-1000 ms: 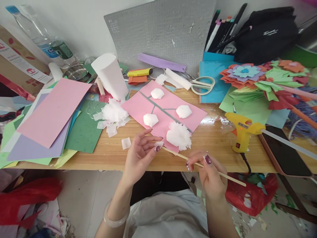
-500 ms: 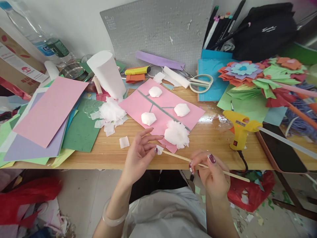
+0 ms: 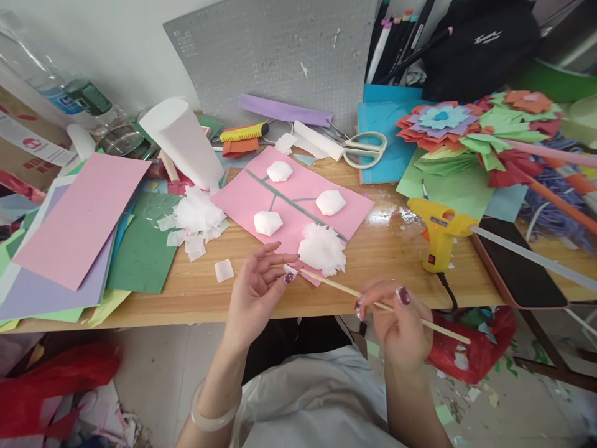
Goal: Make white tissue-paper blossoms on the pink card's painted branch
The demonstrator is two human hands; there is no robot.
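1. The left hand is over the front of the table, its thumb and fingers pinched on a small white paper piece
2. The right hand has its thumb and fingers clamped on a thin pale stick, held slanting, one end toward the left hand and the other past the wrist side
3. The stick's far tip is right by the small white paper piece; whether the two touch, I cannot tell
4. Beyond the hands a pink card lies on the table, with a grey-green branching line on it
5. Three smooth white puffs sit on the pink card, along with a ruffled white ball at its near side, close to the hands
6. A loose white square lies just left of the left hand, and a heap of white squares lies behind it, beside the card
7. To the right, a yellow glue gun stands on the table, a phone next to it
8. Scissors lie behind the card, their handles over a blue packet
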